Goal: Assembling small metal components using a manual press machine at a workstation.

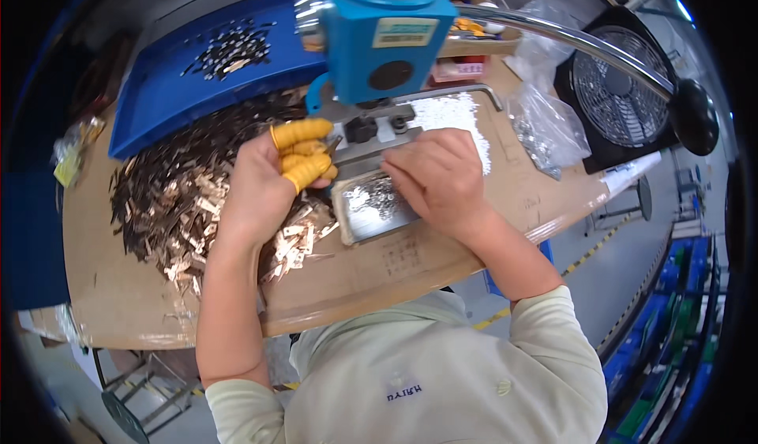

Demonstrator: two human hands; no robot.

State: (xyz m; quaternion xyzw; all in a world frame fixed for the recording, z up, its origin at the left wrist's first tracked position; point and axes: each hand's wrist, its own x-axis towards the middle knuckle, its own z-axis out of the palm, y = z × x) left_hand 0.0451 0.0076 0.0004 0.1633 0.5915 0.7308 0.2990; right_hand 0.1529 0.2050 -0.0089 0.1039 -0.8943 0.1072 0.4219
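My left hand point(264, 179), with yellow finger cots on several fingers, is closed at the left side of the fixture. A small brownish metal strip point(334, 143) shows between its fingertips. My right hand point(444, 174) has its fingers pinched together at the front of the grey metal fixture point(371, 153); whatever they hold is hidden. Just below that hand lies a shallow tray point(365, 224) with tiny silver parts in it. Over the fixture stands the blue head of a hand press point(387, 45), whose chrome lever point(568, 40) ends in a black knob.
Loose dark and copper-coloured metal strips point(181, 199) heap beside my left arm. Behind them is a blue bin point(150, 104) with small parts. Small white pieces point(462, 124) lie right of the press, near a clear plastic bag point(549, 128) and a black fan point(620, 89).
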